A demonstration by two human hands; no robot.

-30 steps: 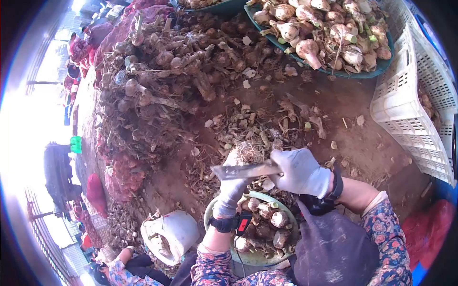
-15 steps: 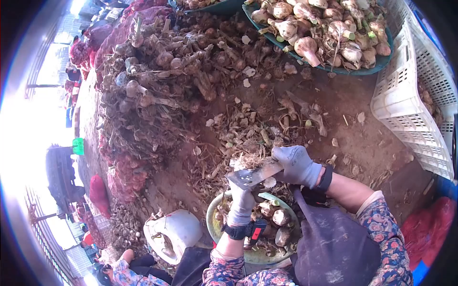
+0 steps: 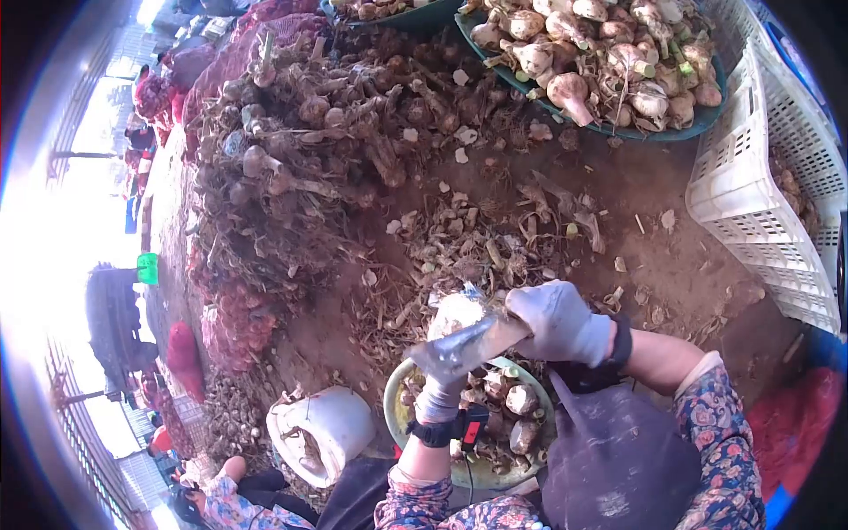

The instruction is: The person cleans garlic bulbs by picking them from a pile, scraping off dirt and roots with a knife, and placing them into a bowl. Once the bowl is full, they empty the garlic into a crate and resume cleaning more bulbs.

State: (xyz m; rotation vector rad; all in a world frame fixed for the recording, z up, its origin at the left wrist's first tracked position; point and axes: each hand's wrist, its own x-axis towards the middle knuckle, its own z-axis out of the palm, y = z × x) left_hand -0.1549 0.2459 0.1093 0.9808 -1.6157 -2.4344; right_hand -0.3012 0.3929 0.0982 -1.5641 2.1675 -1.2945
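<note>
I count one left hand (image 3: 439,389) and one right hand (image 3: 558,322), two in total, at lower centre of the frame. Between them I count one knife (image 3: 459,347) and one garlic bulb (image 3: 455,311). I log two wristbands (image 3: 442,433), one per wrist. I count one green bowl (image 3: 393,397) at lower centre; its bulbs overlap too much to count. Along the top edge I count two basins: one large basin (image 3: 618,132) at upper right and one partial basin (image 3: 415,16) at top centre. I count one white crate (image 3: 751,194) at right, one white bucket (image 3: 322,428) at lower left, and one heap of untrimmed garlic (image 3: 309,150) at upper left.
</note>
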